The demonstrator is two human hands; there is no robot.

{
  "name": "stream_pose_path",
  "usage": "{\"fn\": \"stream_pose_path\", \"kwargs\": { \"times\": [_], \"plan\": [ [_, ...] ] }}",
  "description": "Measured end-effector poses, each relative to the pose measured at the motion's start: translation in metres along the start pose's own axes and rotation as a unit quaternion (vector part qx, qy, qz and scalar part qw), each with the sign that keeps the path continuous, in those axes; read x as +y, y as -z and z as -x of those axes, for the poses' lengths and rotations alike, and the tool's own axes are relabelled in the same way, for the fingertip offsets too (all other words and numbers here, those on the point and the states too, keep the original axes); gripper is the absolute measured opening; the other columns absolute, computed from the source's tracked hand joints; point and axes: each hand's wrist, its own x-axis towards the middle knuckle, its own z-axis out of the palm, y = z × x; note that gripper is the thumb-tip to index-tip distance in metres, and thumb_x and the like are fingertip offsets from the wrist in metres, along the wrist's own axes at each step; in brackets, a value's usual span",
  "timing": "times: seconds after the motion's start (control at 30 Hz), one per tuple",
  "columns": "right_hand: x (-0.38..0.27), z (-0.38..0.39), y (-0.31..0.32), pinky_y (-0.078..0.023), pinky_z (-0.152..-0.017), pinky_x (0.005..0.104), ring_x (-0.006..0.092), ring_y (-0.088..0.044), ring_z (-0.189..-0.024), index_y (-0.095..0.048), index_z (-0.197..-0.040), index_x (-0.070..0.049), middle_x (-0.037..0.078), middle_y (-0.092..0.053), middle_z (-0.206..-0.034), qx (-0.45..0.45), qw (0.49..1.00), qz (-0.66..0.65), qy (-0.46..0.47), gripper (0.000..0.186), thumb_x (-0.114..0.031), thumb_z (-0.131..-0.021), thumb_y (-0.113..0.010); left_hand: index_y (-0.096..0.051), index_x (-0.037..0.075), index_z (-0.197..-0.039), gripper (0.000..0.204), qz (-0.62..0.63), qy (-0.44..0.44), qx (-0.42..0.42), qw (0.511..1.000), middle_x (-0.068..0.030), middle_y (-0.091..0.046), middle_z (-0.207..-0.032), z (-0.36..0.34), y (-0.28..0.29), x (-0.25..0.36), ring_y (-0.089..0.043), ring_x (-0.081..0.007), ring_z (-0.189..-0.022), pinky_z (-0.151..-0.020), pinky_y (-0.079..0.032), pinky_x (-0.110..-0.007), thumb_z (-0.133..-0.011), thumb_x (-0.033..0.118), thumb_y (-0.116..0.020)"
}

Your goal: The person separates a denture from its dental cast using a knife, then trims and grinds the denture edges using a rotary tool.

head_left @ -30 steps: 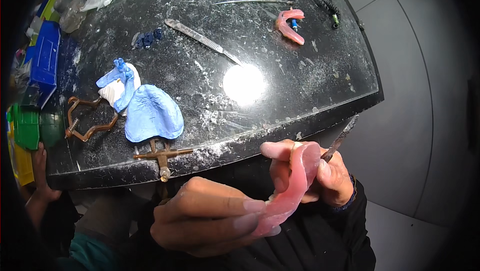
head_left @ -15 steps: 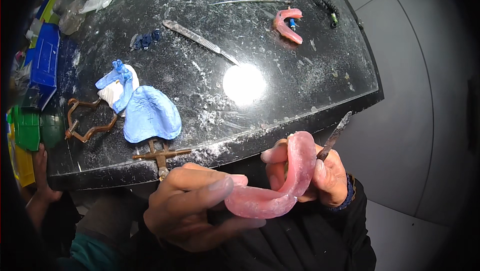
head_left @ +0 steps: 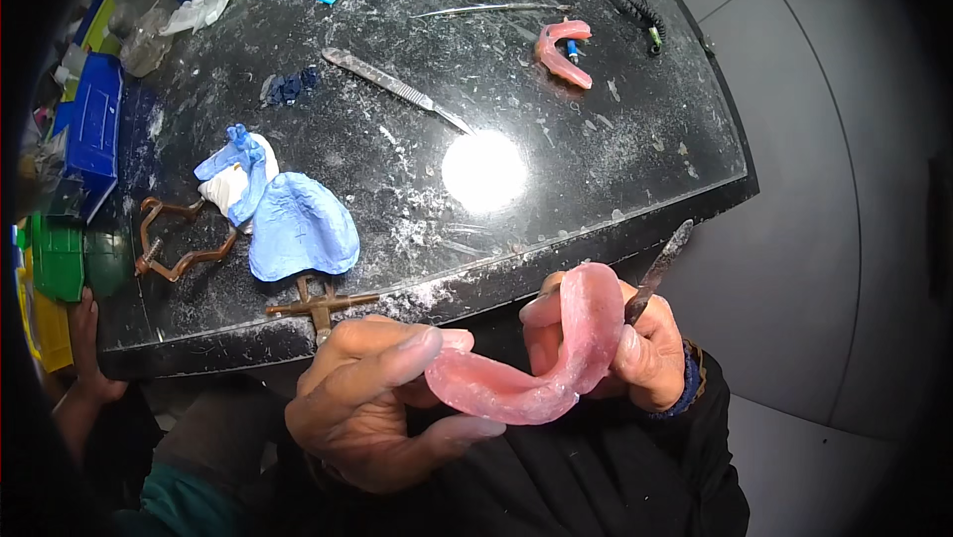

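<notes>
A pink, horseshoe-shaped denture base (head_left: 516,388) is held up in front of the table's near edge, its curved inner side toward me. My left hand (head_left: 372,408) grips its left end between the thumb and fingertips. At its right end my right hand (head_left: 645,343) holds on, partly hidden behind the pink piece. A narrow wax knife (head_left: 658,271) with a dark, stained blade also sits in my right hand, the blade pointing up and away. Its handle is hidden by the hand.
Across the black table (head_left: 596,165) lie blue-and-white casts (head_left: 303,229), a brass articulator frame (head_left: 189,259), a scalpel (head_left: 397,88) and another pink denture base (head_left: 561,51). Coloured bins (head_left: 94,135) line the left side. Another person's hand (head_left: 87,343) is at lower left.
The denture base has turned slightly and shifted a little left, showing more of its inner face. The left thumb has moved back along its lower edge. Both hands keep their hold.
</notes>
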Motion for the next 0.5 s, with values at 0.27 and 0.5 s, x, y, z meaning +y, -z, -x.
{"fn": "stream_pose_path", "kwargs": {
  "times": [0.27,0.5],
  "plan": [
    [-0.0005,-0.0004,-0.0007,-0.042,-0.058,0.0297,0.0185,-0.055,-0.069,-0.057,-0.093,0.009,0.016,-0.058,-0.079,-0.02,0.999,0.02,0.033,0.068,-0.058,-0.085,-0.051,-0.053,-0.01,-0.114,0.062,0.015,0.001,-0.007,1.0,-0.025,-0.06,-0.094,0.0012,0.0026,-0.0013,-0.065,-0.0209,-0.076,-0.059,-0.056,-0.024,-0.065,0.01,-0.084],
    [-0.0006,-0.0011,-0.0026,-0.043,-0.061,0.0307,0.0198,-0.056,-0.072,-0.056,-0.092,0.007,0.016,-0.058,-0.08,-0.027,0.999,0.016,0.034,0.062,-0.055,-0.087,-0.051,-0.052,-0.011,-0.115,0.064,0.03,0.005,-0.002,1.0,-0.0256,-0.059,-0.095,0.0025,0.0047,-0.0031,-0.065,-0.0222,-0.076,-0.06,-0.057,-0.025,-0.064,0.01,-0.085]
  ]
}}
